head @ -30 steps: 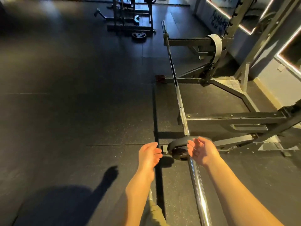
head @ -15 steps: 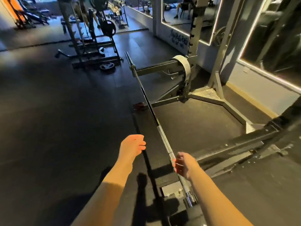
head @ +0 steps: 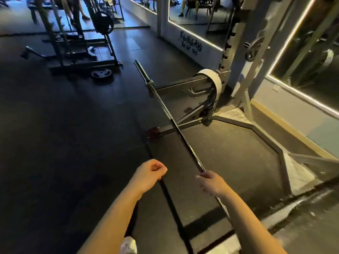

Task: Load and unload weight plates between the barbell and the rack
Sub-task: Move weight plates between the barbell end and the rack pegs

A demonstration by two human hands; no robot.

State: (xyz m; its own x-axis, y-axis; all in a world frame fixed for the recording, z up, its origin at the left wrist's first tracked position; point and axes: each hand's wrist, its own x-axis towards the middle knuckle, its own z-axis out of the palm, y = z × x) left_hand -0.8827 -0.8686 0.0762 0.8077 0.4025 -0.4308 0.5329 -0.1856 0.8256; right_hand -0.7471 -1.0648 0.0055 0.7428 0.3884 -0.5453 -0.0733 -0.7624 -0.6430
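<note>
Now the right hand [head: 211,184] is closed around the shaft of the barbell [head: 176,129], with its fingers curled over the metal near the person's end of the bar. To its left, the left hand [head: 149,173] hangs in the air over the floor [head: 64,143], fingers curled into a loose fist that holds nothing; it does not touch the bar.

From the right hand the barbell runs away and to the left, and it crosses a horizontal arm of the rack [head: 229,57]. Its far sleeve [head: 142,71] carries no plate. A white strap [head: 213,79] is looped around the rack arm, close to the upright post with holes.

On the right side of the rack, one weight plate [head: 254,49] hangs on a peg, in front of the mirror with a lighted edge. Further away, at the left, a second plate [head: 101,73] lies flat on the dark floor, just beside the base of another machine [head: 73,43], and one large dark plate [head: 103,22] is mounted on that machine. At the bottom edge, a light shoe [head: 128,245] of the person is visible.
</note>
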